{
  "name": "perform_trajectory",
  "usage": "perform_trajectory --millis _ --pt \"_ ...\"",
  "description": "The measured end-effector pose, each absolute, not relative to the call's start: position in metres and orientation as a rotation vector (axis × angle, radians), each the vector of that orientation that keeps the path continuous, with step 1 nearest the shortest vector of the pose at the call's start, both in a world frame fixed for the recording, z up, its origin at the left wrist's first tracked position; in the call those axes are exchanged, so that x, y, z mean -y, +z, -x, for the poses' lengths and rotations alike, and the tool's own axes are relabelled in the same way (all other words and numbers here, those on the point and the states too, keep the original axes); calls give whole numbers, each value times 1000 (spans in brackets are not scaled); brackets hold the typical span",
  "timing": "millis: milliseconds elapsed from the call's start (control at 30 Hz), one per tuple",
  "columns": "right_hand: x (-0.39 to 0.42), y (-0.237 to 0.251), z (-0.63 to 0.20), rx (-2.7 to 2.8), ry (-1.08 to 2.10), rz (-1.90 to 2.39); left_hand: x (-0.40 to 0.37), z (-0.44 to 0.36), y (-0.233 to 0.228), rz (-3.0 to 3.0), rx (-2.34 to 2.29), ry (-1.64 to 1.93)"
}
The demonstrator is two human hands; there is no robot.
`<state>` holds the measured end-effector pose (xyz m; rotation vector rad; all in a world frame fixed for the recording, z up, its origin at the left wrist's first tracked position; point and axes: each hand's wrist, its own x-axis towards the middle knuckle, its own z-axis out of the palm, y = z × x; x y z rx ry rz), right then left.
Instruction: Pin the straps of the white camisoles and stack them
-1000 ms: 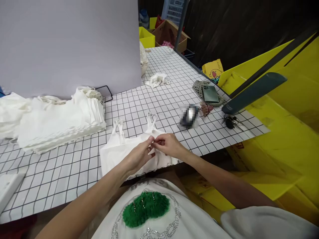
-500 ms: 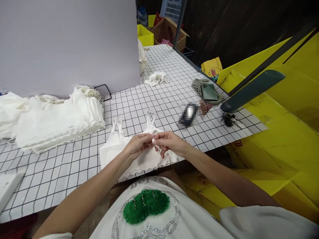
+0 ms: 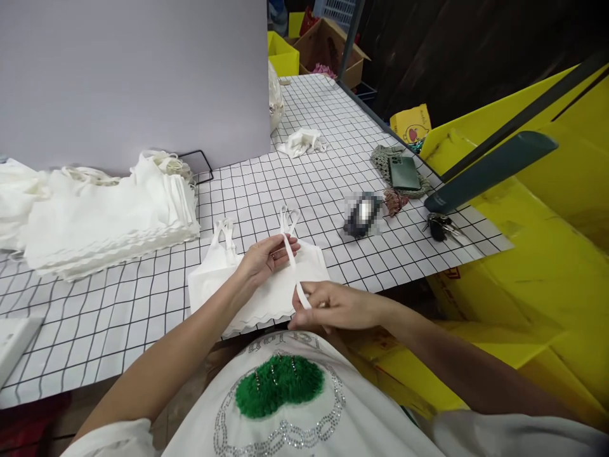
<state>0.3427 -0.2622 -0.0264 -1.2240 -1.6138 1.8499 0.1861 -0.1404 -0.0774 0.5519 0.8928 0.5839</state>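
left hand (image 3: 264, 259) pinches strap (image 3: 294, 270) on white top (image 3: 247, 289) | right hand (image 3: 333, 306) grips strap's end, pulled taut toward table edge | risk: over-pulling drags top off

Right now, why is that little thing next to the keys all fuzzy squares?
In the head view, one small dark object is blurred into blocks, while the keys, green phone and both hands stay sharp; lighting is even, shadows soft, and the table's grid lines bend near the edges.

Left hand (image 3: 266, 257) pinching white strap (image 3: 292, 266) over white top (image 3: 223, 279), right hand (image 3: 333, 306) holding strap's end, gridded worktop (image 3: 143, 317)
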Motion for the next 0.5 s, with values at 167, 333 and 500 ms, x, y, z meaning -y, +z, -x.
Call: perform_trajectory --millis 167,333,500 --pt "220 -27 -352 1206 1884 1124 126 -172 -75 -611 -769 551" --pt "193 -26 -355 995 1895 1111 121 -158 -73 -777 -847 607" --pt "177 -29 -352 899 1890 1147 135 -162 -67 -641 -661 530"
